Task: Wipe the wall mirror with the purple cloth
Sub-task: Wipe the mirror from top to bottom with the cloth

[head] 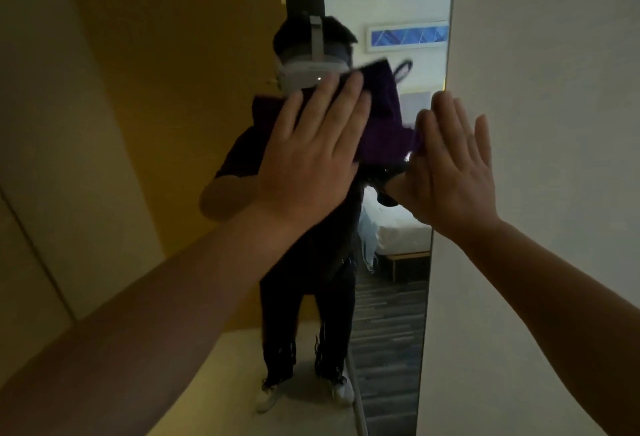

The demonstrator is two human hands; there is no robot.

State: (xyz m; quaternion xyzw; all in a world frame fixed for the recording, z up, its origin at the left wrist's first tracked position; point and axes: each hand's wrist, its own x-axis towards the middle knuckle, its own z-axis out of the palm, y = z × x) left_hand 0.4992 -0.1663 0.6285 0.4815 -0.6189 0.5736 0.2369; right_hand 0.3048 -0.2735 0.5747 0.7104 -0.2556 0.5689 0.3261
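The tall wall mirror point(391, 314) stands straight ahead and shows my reflection with a headset. The purple cloth point(381, 123) is spread against the glass at face height. My left hand point(311, 158) lies flat on the cloth's left part, fingers stretched, pressing it to the mirror. My right hand point(453, 168) is held flat with fingers apart at the mirror's right edge, its inner side touching the cloth's lower right corner. The cloth's left half is hidden under my left hand.
A white wall point(536, 123) borders the mirror on the right. Yellow-beige panels point(121, 89) fill the left side. The mirror reflects a bed, a framed picture and dark striped flooring behind me.
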